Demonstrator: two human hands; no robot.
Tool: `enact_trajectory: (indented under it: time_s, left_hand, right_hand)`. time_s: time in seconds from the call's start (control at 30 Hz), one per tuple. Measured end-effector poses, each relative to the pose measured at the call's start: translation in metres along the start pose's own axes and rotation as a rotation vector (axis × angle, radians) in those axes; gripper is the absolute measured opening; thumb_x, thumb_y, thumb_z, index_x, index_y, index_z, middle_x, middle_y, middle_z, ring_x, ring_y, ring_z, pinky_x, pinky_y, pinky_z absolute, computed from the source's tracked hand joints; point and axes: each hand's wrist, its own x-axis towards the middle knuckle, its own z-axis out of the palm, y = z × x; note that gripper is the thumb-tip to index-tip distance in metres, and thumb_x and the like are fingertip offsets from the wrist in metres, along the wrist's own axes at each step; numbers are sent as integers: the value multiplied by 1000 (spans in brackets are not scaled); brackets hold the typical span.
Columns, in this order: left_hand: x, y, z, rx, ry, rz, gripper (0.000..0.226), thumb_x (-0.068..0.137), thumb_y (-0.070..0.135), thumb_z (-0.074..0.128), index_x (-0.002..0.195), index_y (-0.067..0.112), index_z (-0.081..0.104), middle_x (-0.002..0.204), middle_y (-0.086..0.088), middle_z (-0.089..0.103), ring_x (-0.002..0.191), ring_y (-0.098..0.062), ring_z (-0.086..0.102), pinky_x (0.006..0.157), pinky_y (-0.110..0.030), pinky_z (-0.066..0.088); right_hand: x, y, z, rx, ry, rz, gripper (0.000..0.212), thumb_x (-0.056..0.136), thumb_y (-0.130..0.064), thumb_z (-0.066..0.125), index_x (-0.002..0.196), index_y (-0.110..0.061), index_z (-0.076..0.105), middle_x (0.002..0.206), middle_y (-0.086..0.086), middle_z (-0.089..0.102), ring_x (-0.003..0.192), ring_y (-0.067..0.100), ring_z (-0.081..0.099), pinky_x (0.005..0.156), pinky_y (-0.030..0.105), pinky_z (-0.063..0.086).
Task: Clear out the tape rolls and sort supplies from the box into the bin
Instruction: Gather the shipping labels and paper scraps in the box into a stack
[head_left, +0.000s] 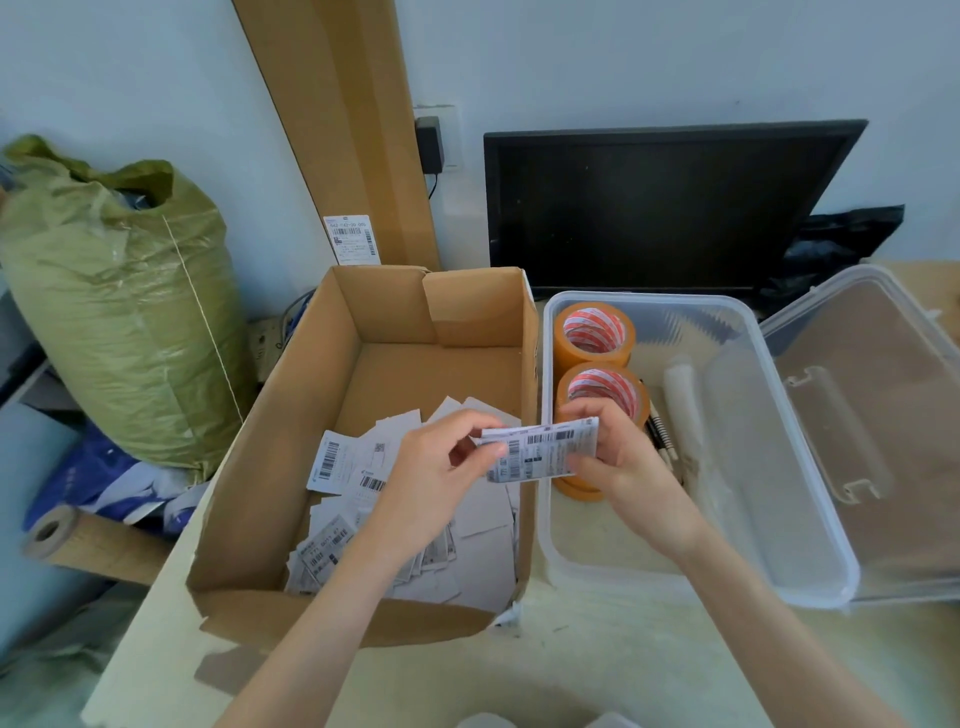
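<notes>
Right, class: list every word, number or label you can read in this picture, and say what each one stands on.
Tall cardboard sheet's label: barcodes and a number line, too blurred to quote.
Slips held by both hands: barcodes, print unreadable.
Slips in the box: barcodes only.
Tape rolls: red-and-white pattern, no readable words.

Pale blue-white wall (156, 78) is filling the back, evenly daylit, no window showing. Tall cardboard sheet (343, 130) is leaning against it, white barcode label (352, 240) stuck near its base. Black adapter (430, 144) is sitting plugged into a wall socket beside the sheet. Dark monitor (660, 208), screen off, is standing against the wall, black plastic bag (841, 239) bunching just right of it. Cream tabletop (597, 654) is running across the foreground. Bulging green woven sack (119, 322) is standing at left, cardboard tube (78, 540) lying below it over blue clutter.
</notes>
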Motion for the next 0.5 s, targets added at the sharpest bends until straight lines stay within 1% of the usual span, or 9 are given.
enact_trajectory:
  time_s: [0.07, 0.1, 0.17, 0.2, 0.27, 0.33, 0.4, 0.47, 0.5]
  left_hand:
    - [0, -5, -1, -9, 4, -28, 9, 92, 23, 59, 91, 28, 66, 78, 13, 66, 71, -3, 57, 55, -16, 43]
    - [1, -8, -1, -37, 11, -55, 8, 92, 23, 60, 89, 26, 66, 77, 11, 66, 69, -4, 58, 57, -17, 46]
    - [2, -14, -4, -145, 36, -127, 7, 92, 21, 60, 89, 21, 66, 77, 7, 66, 68, -4, 60, 63, -18, 50]
    - [4, -18, -5, -201, 52, -179, 7, 92, 21, 58, 92, 19, 65, 80, 7, 66, 71, -5, 61, 66, -17, 51]
    - [10, -36, -8, -210, 62, -312, 12, 94, 26, 55, 103, 21, 61, 99, 4, 66, 87, -9, 63, 78, -23, 53]
    - [19, -68, -11, 38, -20, -474, 33, 94, 35, 55, 123, 20, 51, 123, 2, 55, 108, -16, 56, 92, -32, 47]
    - [24, -103, -12, 347, -181, -617, 57, 91, 41, 57, 138, 15, 36, 140, -7, 38, 124, -27, 44, 100, -40, 41]
    - [24, -128, -5, 556, -354, -702, 73, 88, 45, 58, 144, 12, 25, 148, -14, 25, 131, -37, 34, 104, -47, 38]
    - [22, -137, 1, 628, -448, -716, 77, 87, 47, 59, 145, 12, 21, 149, -16, 23, 133, -39, 33, 104, -48, 38]
  right_hand:
    - [1, -1, 0, -14, -30, 52, 28, 92, 4, 54, 111, -15, 60, 102, 3, 71, 99, 19, 67, 77, 28, 54]
    - [1, -2, 0, -19, -44, 71, 26, 93, 3, 53, 112, -12, 62, 103, 2, 72, 99, 15, 68, 77, 24, 54]
    - [0, -1, 2, -24, -18, 94, 25, 95, -2, 51, 113, -14, 65, 102, 0, 74, 95, 13, 70, 74, 26, 57]
    - [0, -1, 4, -18, 14, 105, 26, 96, -4, 50, 114, -17, 64, 100, -1, 74, 91, 14, 70, 70, 27, 58]
    - [0, 0, 6, 39, 96, 137, 27, 98, -6, 48, 114, -21, 63, 96, -2, 75, 81, 16, 71, 59, 26, 56]
    - [1, 2, 8, 124, 171, 171, 28, 99, -7, 47, 115, -23, 62, 94, -1, 75, 74, 16, 72, 54, 25, 54]
    - [-1, 5, 12, 171, 205, 202, 29, 99, -6, 46, 118, -22, 61, 95, -1, 75, 74, 16, 72, 54, 25, 55]
    - [-3, 10, 15, 189, 215, 226, 30, 99, -5, 45, 121, -20, 60, 97, -1, 75, 77, 18, 73, 56, 27, 56]
    - [-4, 12, 16, 198, 220, 234, 31, 99, -4, 45, 122, -18, 60, 96, -1, 76, 78, 19, 73, 57, 28, 56]
